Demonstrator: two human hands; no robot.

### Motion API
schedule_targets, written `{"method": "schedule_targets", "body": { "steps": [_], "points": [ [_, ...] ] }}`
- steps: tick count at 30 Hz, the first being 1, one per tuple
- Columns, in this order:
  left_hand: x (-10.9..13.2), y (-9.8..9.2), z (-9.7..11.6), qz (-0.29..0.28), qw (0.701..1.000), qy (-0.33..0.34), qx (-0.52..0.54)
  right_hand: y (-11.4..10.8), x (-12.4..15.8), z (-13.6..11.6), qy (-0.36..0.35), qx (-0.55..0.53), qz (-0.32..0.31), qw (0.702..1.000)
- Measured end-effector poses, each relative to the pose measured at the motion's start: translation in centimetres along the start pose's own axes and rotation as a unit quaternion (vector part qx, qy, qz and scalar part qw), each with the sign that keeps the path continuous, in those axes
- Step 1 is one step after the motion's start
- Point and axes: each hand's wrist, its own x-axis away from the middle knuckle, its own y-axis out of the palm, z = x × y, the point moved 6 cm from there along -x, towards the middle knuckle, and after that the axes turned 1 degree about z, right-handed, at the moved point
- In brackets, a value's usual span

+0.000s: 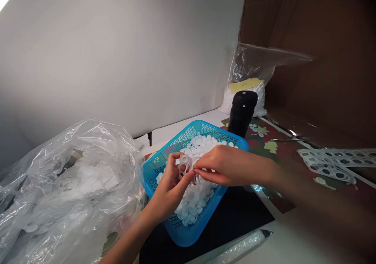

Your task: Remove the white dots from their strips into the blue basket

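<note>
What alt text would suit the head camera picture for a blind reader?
The left hand and right hand pinch a white holed strip above a blue basket of white discs. A crumpled clear bag lies left, a black cylinder behind.

A crumpled clear plastic bag (64,185) fills the lower left. Right of centre stands a black cylinder (242,113), with a zip bag (249,80) bearing a yellow label behind it. Perforated white strips (331,162) lie at the right edge, near a patterned cloth (273,146).

We seem to be at a small hand-assembly workstation: a blue basket (188,232) heaped with white plastic discs (202,144), bulk plastic bags (67,185) left of the basket, punched-out plastic strips (331,164) to its right.
</note>
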Motion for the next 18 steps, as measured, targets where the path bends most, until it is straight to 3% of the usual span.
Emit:
{"method": "schedule_targets", "body": {
  "steps": [4, 12, 18],
  "points": [
    [0.0, -0.2, -0.1, 0.009, 1.0, -0.003, -0.01, -0.3, -0.4, 0.3, 0.001, 0.006, 0.03, 1.0],
    [-0.5, -1.0, -0.3, 0.1, 0.99, -0.061, 0.077, -1.6, -0.6, 2.8, 0.055, -0.007, 0.085, 0.995],
    [-0.7, -1.6, -0.7, 0.119, 0.98, -0.111, 0.119, -2.5, 0.2, 5.7, 0.151, 0.064, 0.115, 0.98]
  ]
}}
